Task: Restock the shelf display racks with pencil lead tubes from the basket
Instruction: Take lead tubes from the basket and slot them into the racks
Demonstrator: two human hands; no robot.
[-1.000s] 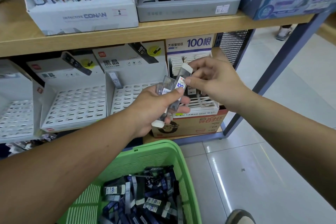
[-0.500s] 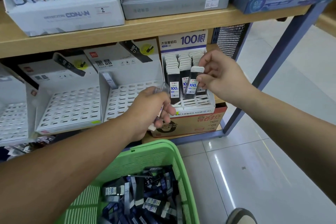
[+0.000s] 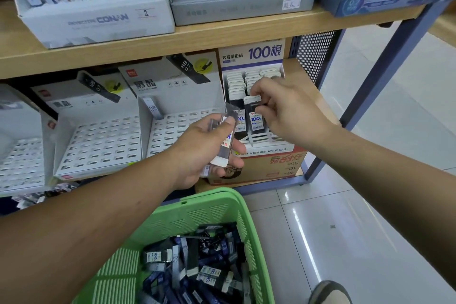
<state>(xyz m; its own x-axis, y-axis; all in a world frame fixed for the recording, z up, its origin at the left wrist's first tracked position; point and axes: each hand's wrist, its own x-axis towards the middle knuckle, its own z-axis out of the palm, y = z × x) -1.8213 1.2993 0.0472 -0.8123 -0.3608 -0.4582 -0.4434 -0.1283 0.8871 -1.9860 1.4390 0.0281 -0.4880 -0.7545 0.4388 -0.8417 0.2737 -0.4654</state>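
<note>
— On the lower wooden shelf (image 3: 302,74), which rack am I looking at?

— The white cardboard display rack headed "100根" (image 3: 264,53). My right hand (image 3: 288,111) pinches a dark, white-capped lead tube labelled "100" (image 3: 255,116) standing in its front row.

— And the left?

— My left hand (image 3: 204,155) grips a few clear tubes (image 3: 223,145). More loose tubes (image 3: 197,266) lie in the green plastic basket (image 3: 214,202) below. The white slotted racks marked "HB 0.7" (image 3: 103,140) sit just left.

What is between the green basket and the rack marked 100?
Head view: the left hand, gripping lead tubes, and behind it the orange box under the rack.
</note>
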